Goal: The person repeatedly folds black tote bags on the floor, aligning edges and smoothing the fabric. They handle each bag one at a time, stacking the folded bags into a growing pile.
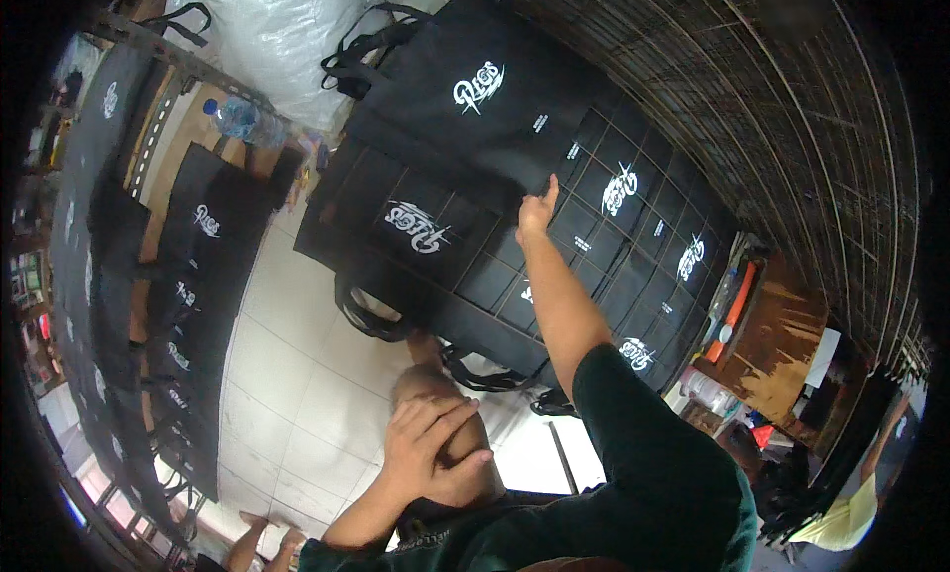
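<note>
Wire rack spread with black bags

Toward its far-left corner lies the top bag, handles leftward, long axis running slantwise, just ahead-left of the nearer right hand. That index finger extends, others seemingly curled; any grip cannot be told. The left hand spreads its fingers over a knee.

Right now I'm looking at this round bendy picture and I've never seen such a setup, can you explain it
No machine here: just a person's two bare hands. The picture comes from a wide fisheye camera worn on the head, looking down, so straight edges bend. Black bags with white printing lie spread out beside dark wire racks, with tiled floor visible to the left. The left hand rests on the knee. The right hand points over the bags, index finger extended; whether it touches one I can't tell. Neither hand visibly holds anything.
</note>
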Motion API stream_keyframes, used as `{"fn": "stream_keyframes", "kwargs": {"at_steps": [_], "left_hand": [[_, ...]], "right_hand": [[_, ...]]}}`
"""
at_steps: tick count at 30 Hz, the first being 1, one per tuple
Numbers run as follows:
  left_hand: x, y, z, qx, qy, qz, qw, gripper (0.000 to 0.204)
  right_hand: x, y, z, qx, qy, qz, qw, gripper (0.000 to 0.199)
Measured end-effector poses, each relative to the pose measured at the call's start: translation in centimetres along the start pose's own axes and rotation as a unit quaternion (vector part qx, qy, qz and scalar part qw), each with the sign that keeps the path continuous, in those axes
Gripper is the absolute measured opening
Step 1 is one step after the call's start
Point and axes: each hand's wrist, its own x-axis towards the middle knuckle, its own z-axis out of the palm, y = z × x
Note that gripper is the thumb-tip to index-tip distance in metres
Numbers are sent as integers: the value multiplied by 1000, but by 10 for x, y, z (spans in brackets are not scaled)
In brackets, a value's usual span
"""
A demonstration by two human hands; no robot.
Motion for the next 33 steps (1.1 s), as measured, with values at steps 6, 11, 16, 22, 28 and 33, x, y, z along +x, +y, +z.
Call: {"fn": "stream_keyframes", "kwargs": {"at_steps": [6, 11, 16, 22, 28, 33], "left_hand": [[-4, -4, -4, -25, 0, -25, 999, 48], [1, -9, -3, -42, -7, -35, 998, 44], [3, 1, 14, -70, 19, -37, 997, 38], [-7, -10, 40, -115, 13, -46, 992, 34], [-16, 30, 46, -26, 23, -56, 998, 32], [-14, 0, 60, 53, -18, 32, 998, 37]], "right_hand": [[-18, -12, 10, -35, 11, -2, 999, 75], [-24, -14, -6, -280, 162, -159, 933, 68], [-111, -98, -125, -180, 95, -378, 903, 60], [-197, -270, -448, -288, 432, -525, 674, 21], [-340, -342, -708, 272, 597, -345, 671, 62], [-357, -385, -820, 458, 437, -248, 734, 87]]}}
